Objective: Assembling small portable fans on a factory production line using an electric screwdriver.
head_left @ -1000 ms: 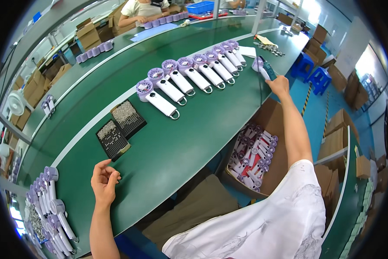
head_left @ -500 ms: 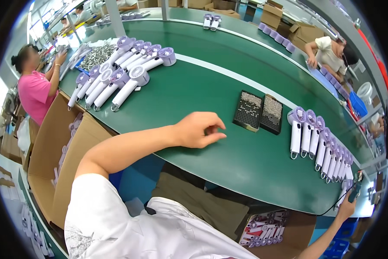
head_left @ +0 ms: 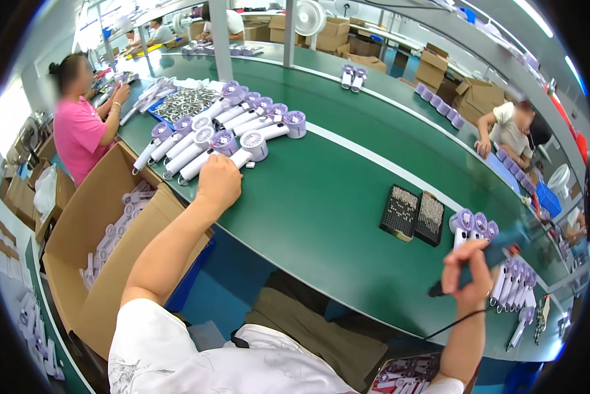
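My left hand (head_left: pixel 219 182) is closed round the handle of a white and lilac handheld fan (head_left: pixel 254 146), at the near end of a group of similar fans (head_left: pixel 224 141) lying on the green table. My fingers hide most of that handle. At the right, my right hand (head_left: pixel 469 272) is raised over the table, gripping a dark teal electric screwdriver (head_left: pixel 498 248). Motion blurs the tool, and a black cord trails from it. Behind the screwdriver stands a row of more fans (head_left: pixel 482 224), partly hidden. Two black trays of screws (head_left: pixel 413 213) lie between my hands.
A blue tray (head_left: pixel 158 113) of metal loops sits behind the left fans. An open carton (head_left: pixel 134 246) holding fans stands left of the table; another box (head_left: pixel 406 374) of fans is below the right edge. A co-worker in pink (head_left: pixel 78 134) and another in white (head_left: pixel 508 131) work nearby.
My left hand has moved left from mid-table onto a fan handle. My right hand has lifted the screwdriver from the far right end and brought it inward. The view has turned left.
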A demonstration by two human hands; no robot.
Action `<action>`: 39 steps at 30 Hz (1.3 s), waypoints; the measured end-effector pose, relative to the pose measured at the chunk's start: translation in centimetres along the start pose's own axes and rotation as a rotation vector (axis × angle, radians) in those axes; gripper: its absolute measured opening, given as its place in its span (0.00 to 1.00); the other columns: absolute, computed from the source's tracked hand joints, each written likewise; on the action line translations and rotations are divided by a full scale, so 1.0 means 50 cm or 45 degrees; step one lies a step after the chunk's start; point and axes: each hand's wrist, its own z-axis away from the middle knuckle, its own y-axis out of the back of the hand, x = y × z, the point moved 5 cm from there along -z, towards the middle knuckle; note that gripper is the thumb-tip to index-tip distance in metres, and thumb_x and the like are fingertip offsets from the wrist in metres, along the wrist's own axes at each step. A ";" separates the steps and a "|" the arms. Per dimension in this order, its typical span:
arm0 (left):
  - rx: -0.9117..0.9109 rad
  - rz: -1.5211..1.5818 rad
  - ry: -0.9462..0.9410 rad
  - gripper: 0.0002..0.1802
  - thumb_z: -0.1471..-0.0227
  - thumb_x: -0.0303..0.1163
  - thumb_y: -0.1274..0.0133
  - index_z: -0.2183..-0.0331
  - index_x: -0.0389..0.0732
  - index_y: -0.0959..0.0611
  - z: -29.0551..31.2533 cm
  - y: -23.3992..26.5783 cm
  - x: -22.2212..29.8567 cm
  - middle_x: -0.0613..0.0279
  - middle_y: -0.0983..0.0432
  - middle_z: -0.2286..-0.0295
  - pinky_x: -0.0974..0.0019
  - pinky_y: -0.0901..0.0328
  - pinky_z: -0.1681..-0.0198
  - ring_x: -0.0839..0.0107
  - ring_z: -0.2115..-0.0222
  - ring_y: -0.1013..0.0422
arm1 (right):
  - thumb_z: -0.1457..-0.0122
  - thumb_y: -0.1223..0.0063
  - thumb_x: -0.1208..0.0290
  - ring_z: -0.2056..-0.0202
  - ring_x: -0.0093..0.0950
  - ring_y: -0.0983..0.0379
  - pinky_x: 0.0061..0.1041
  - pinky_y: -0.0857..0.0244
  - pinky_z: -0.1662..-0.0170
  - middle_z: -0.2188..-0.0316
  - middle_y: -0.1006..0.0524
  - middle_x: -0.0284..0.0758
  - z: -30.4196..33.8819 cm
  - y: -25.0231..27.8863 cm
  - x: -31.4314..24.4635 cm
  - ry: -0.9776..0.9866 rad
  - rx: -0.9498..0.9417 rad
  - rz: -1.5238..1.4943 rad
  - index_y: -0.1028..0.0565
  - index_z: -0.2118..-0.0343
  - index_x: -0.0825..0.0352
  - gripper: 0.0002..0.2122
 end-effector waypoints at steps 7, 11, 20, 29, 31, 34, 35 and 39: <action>-0.126 0.097 -0.125 0.20 0.49 0.41 0.39 0.66 0.30 0.16 -0.025 -0.029 -0.012 0.48 0.21 0.67 0.59 0.28 0.57 0.54 0.62 0.25 | 0.35 0.51 0.73 0.90 0.28 0.33 0.29 0.35 0.87 0.78 0.23 0.49 -0.090 -0.090 0.180 -0.366 -0.036 -0.321 0.26 0.67 0.76 0.09; -0.113 0.298 -0.046 0.18 0.51 0.37 0.38 0.68 0.30 0.16 -0.027 -0.022 -0.020 0.45 0.22 0.68 0.55 0.29 0.57 0.50 0.62 0.24 | 0.36 0.48 0.73 0.90 0.27 0.34 0.29 0.37 0.88 0.77 0.23 0.47 -0.057 -0.071 0.206 -0.494 0.078 -0.338 0.25 0.66 0.75 0.08; -0.682 2.365 0.202 0.19 0.36 0.40 0.45 0.60 0.30 0.16 -0.016 0.115 0.177 0.61 0.17 0.72 0.76 0.41 0.80 0.83 0.81 0.32 | 0.38 0.41 0.74 0.88 0.23 0.31 0.25 0.38 0.86 0.70 0.19 0.45 -0.048 -0.048 0.180 -0.602 0.327 -0.213 0.24 0.61 0.73 0.08; -0.676 3.058 0.416 0.19 0.40 0.38 0.38 0.59 0.30 0.20 0.029 0.216 0.428 0.62 0.20 0.71 0.78 0.43 0.81 0.83 0.82 0.32 | 0.47 0.29 0.73 0.86 0.19 0.29 0.20 0.36 0.83 0.68 0.17 0.39 -0.038 -0.098 0.164 -0.737 0.152 0.240 0.21 0.55 0.74 0.18; -0.502 3.022 0.510 0.19 0.44 0.33 0.34 0.59 0.29 0.20 0.029 0.216 0.446 0.62 0.20 0.70 0.78 0.42 0.80 0.83 0.82 0.33 | 0.50 0.25 0.69 0.84 0.17 0.28 0.19 0.34 0.81 0.74 0.18 0.33 -0.030 -0.098 0.156 -0.715 0.172 0.392 0.20 0.55 0.73 0.21; -0.427 3.024 0.487 0.20 0.46 0.30 0.32 0.57 0.29 0.21 0.027 0.233 0.466 0.61 0.20 0.71 0.77 0.40 0.79 0.81 0.79 0.28 | 0.51 0.24 0.61 0.83 0.19 0.27 0.20 0.33 0.81 0.75 0.21 0.33 -0.023 -0.090 0.154 -0.659 0.163 0.483 0.23 0.57 0.75 0.25; -0.431 3.015 0.473 0.20 0.46 0.30 0.32 0.57 0.29 0.21 0.026 0.241 0.471 0.61 0.20 0.71 0.77 0.40 0.79 0.81 0.79 0.28 | 0.51 0.24 0.61 0.83 0.19 0.26 0.20 0.33 0.81 0.75 0.21 0.34 -0.022 -0.090 0.149 -0.634 0.187 0.486 0.24 0.57 0.74 0.26; -0.517 2.964 0.350 0.26 0.43 0.32 0.35 0.50 0.28 0.25 0.022 0.251 0.480 0.60 0.20 0.67 0.75 0.36 0.74 0.72 0.69 0.21 | 0.49 0.26 0.63 0.83 0.19 0.26 0.21 0.33 0.81 0.76 0.21 0.33 -0.025 -0.087 0.136 -0.584 0.255 0.472 0.24 0.56 0.73 0.23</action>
